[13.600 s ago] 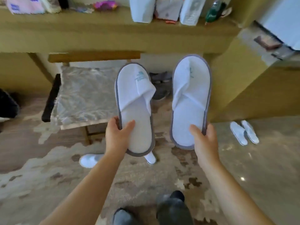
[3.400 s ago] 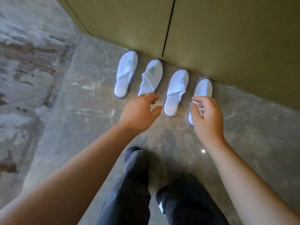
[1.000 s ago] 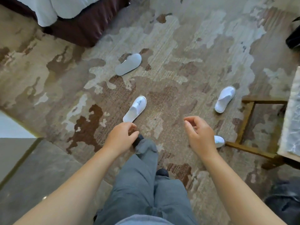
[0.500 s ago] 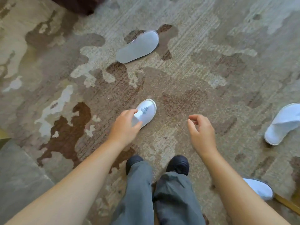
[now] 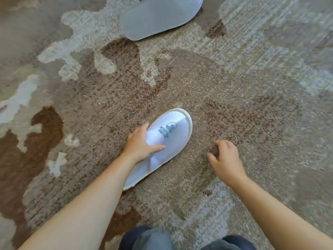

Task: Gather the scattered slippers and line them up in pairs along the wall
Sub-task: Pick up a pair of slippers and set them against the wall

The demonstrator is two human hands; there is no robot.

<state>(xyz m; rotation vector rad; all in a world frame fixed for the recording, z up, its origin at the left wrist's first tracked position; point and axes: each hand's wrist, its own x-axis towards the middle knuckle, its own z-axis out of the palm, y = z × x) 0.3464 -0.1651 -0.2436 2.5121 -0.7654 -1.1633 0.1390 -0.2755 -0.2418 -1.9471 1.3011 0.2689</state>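
A white slipper with a blue logo lies upright on the patterned carpet, toe pointing up-right. My left hand lies over its upper, thumb across the top and fingers round the left side, gripping it. My right hand hovers just right of it above the carpet, fingers loosely curled and holding nothing. A second slipper lies upside down at the top, grey ribbed sole showing.
The brown, beige and grey patterned carpet fills the view. My dark trouser legs show at the bottom edge. No wall or furniture is in view.
I have bent lower, so both slippers look larger. My left hand has gone from touching the white slipper's heel side to gripping its upper. My right hand has dropped closer to the carpet.
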